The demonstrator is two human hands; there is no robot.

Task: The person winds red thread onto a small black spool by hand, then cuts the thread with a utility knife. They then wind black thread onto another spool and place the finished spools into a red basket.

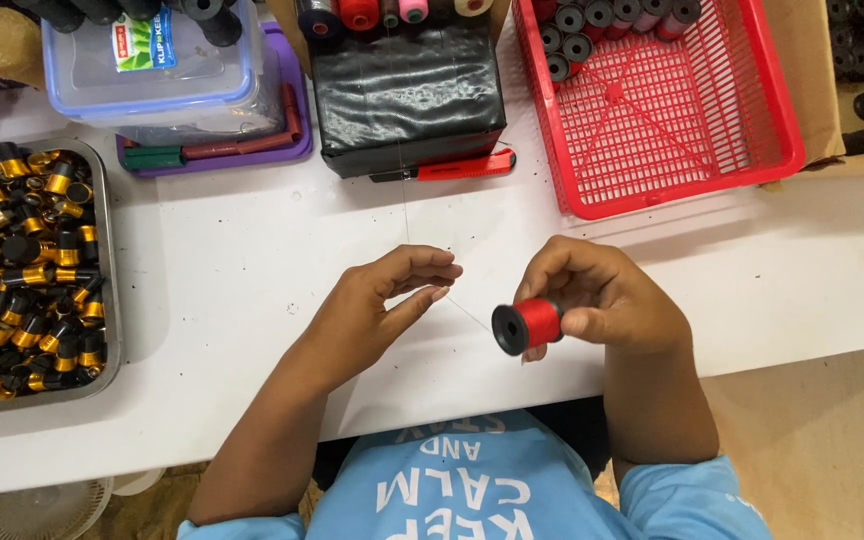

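Note:
My right hand grips a small black bobbin wound with red thread, held just above the white table. A thin strand runs from the bobbin to my left hand, whose fingertips pinch it. The strand then rises toward the spools standing on the black box at the back. Both hands hover over the table's middle, a short gap apart.
A metal tray heaped with several gold-wound black bobbins sits at the left. A red plastic basket with several red bobbins in its far corner stands at the back right. A clear lidded tub on a purple tray and a red-handled cutter lie behind.

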